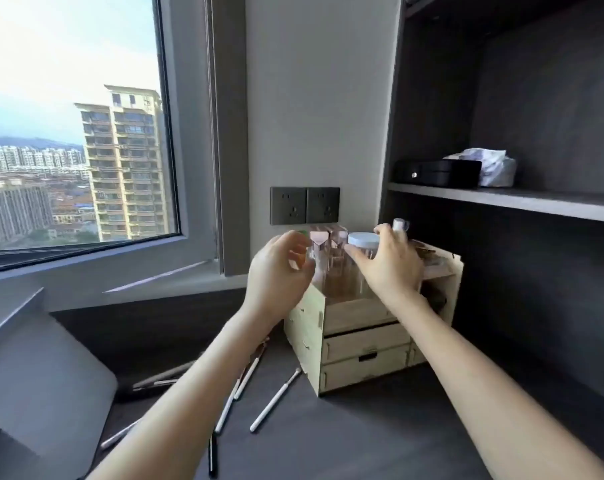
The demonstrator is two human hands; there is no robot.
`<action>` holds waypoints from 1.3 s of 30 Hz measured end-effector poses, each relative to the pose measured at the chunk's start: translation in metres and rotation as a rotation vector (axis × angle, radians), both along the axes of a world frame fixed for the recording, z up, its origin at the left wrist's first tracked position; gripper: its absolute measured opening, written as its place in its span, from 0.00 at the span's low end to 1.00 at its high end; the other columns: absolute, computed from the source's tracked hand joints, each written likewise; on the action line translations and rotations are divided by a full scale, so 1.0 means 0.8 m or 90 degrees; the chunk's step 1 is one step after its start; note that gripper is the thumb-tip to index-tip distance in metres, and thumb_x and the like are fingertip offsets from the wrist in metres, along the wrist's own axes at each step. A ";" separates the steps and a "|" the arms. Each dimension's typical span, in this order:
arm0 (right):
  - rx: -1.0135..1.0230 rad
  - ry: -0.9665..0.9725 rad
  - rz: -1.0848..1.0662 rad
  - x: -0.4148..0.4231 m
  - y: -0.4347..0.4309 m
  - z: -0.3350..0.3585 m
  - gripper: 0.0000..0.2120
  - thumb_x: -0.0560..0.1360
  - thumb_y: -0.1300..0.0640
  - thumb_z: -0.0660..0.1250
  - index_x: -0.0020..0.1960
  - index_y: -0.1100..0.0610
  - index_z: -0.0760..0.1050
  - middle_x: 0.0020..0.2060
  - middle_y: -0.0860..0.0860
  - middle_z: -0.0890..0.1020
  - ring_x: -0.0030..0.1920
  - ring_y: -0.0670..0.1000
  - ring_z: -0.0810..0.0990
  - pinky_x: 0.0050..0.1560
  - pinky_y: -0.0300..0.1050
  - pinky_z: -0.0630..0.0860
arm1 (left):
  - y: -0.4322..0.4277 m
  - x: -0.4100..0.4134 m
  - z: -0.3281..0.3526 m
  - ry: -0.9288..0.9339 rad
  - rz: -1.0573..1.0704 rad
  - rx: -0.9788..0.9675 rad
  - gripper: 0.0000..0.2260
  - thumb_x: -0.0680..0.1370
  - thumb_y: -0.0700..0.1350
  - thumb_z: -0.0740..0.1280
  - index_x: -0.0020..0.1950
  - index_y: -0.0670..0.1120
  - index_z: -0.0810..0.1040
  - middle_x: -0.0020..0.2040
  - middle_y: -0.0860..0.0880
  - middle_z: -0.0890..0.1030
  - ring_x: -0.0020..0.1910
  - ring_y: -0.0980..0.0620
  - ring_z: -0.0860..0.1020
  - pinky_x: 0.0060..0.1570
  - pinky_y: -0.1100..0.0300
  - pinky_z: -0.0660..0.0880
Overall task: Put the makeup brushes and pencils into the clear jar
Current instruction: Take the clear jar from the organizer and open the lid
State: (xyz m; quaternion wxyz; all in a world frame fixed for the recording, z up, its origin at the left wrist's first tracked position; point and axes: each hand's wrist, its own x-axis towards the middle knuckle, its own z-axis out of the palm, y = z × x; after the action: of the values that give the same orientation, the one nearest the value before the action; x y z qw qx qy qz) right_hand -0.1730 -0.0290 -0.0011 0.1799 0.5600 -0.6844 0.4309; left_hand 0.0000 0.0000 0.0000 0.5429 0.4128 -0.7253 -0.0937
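A clear jar (362, 249) with a pale round lid stands among bottles in the top of a light wooden organizer (359, 344) on the dark desk. My right hand (387, 265) wraps around the jar, thumb in front and fingers behind it. Just left of the pink-capped bottles (319, 244), my left hand (279, 271) hovers with fingers curled apart and nothing in it. Several white-handled makeup brushes (275, 400) lie scattered on the desk in front of the organizer, partly hidden under my left forearm. A dark pencil (212, 457) lies near the front edge.
The organizer has small drawers and sits against a dark shelving unit (501, 199) holding a black box (439, 173) and a tissue pack (491, 168). Wall sockets (304, 206) sit behind it. A grey laptop lid (33, 375) stands at the left, below the window.
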 end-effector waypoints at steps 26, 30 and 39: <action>-0.019 -0.228 0.407 0.029 0.093 0.053 0.37 0.63 0.28 0.60 0.69 0.41 0.62 0.56 0.40 0.75 0.56 0.48 0.77 0.54 0.56 0.78 | -0.003 0.013 -0.022 -0.118 0.007 -0.217 0.40 0.65 0.61 0.72 0.72 0.56 0.56 0.59 0.49 0.77 0.56 0.49 0.75 0.52 0.58 0.70; 0.126 -0.091 0.463 0.050 0.117 0.034 0.31 0.63 0.26 0.58 0.57 0.45 0.71 0.37 0.35 0.76 0.38 0.39 0.75 0.40 0.41 0.70 | 0.047 0.072 -0.053 -0.228 0.024 -0.184 0.39 0.64 0.62 0.69 0.72 0.52 0.60 0.50 0.57 0.77 0.44 0.56 0.75 0.45 0.63 0.72; 0.173 -0.084 0.729 0.117 0.145 -0.083 0.23 0.68 0.36 0.58 0.41 0.57 0.66 0.27 0.46 0.64 0.29 0.45 0.62 0.31 0.43 0.61 | 0.147 0.169 -0.121 -0.091 -0.257 0.288 0.30 0.63 0.47 0.76 0.63 0.57 0.70 0.46 0.43 0.82 0.41 0.43 0.80 0.43 0.50 0.78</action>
State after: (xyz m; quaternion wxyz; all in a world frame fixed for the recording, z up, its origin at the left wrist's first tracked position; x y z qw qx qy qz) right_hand -0.0796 0.0869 -0.0674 -0.1972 0.8303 -0.3317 0.4020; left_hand 0.1348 0.1178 -0.0971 0.3553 0.3761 -0.7896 -0.3298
